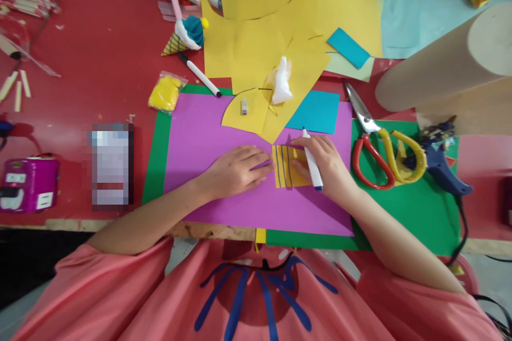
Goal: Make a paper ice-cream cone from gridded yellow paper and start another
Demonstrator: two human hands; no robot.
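The yellow paper piece (288, 167) lies mid-frame on the purple sheet (208, 133), pinned flat by the left hand (236, 170). The right hand (326, 162) has its fingers wrapped around a marker (312, 162), tip seemingly hidden. If the pinning hand slackens, the lines could smear or skew.

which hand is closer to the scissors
Right. The right hand, holding a marker, lies just left of the scissors on the green sheet. The left hand rests farther left on the purple paper, beyond the small yellow striped piece.
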